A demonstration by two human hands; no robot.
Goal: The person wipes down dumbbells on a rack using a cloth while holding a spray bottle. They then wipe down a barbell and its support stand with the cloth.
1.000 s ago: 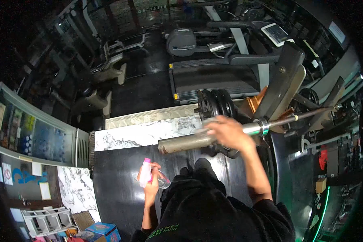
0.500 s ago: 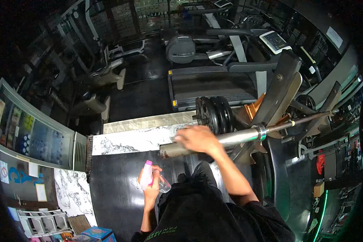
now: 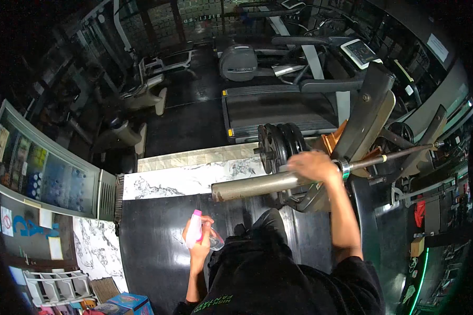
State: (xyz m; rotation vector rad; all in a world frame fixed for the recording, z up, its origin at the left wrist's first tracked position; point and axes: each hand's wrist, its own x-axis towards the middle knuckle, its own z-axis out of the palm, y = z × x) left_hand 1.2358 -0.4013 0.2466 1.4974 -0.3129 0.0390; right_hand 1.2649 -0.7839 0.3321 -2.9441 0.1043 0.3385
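Note:
My left hand [image 3: 200, 242] is wrapped round a clear spray bottle [image 3: 194, 229] with a pink and white head, held low over the black floor. Resting on the upper side of the thick metal barbell sleeve [image 3: 257, 187], my right hand [image 3: 314, 167] is near the collar [image 3: 345, 168]. A pale patch shows at its fingertips, too blurred to make out. The barbell's thinner shaft [image 3: 394, 156] runs to the right. Behind the sleeve, black weight plates [image 3: 274, 148] hang on a peg.
A treadmill [image 3: 278, 108] lies ahead, beyond a marble ledge [image 3: 194, 178]. The padded upright [image 3: 365, 113] stands at right. At left are a glass-door drinks fridge [image 3: 42, 163], a grey rack [image 3: 58, 287] and a blue box [image 3: 129, 303].
My right hand has slid left along the sleeve, then back right towards the collar. My left hand still holds the spray bottle in nearly the same place. The view has shifted slightly.

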